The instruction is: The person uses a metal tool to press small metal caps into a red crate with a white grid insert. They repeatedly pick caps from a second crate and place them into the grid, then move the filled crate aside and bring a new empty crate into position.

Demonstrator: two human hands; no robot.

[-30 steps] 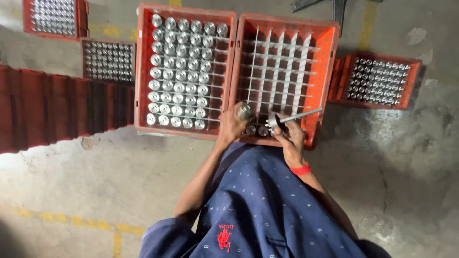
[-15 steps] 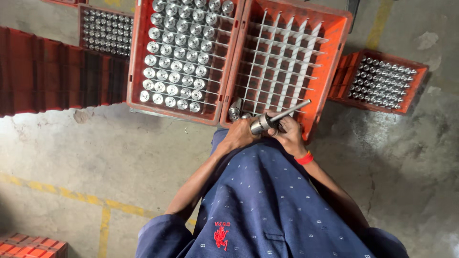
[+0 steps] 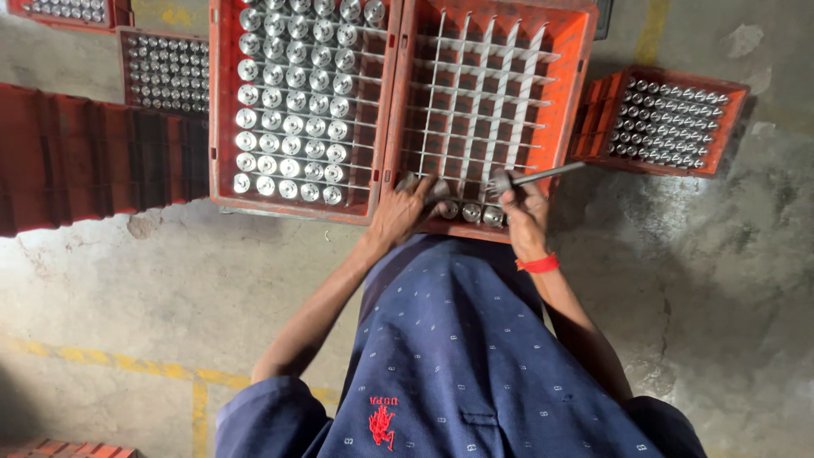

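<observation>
the right hand (image 3: 524,203) is closed around a long grey metal valve-like part with a round head and thin stem (image 3: 530,177), holding it nearly flat over the near edge of the orange plastic crate with a white wire divider grid (image 3: 577,102), probably so the stem can be tipped into one of the cells. the left hand (image 3: 405,208) rests with curled fingers on the same near edge, touching a short row of round silvery part heads (image 3: 471,212) already seated there; i cannot tell whether it grips one or only steadies the crate. most of the grid is bare. just to the left stands a second orange crate (image 3: 222,102) packed with rows of shiny round heads, kept close likely for easy reach. a smaller orange crate of parts (image 3: 593,127) sits to the right, and more lie far left. everything rests on a rough, stained concrete floor (image 3: 721,280) with faded yellow lines (image 3: 127,369); a stack of dark red crates (image 3: 59,161) lies left.
</observation>
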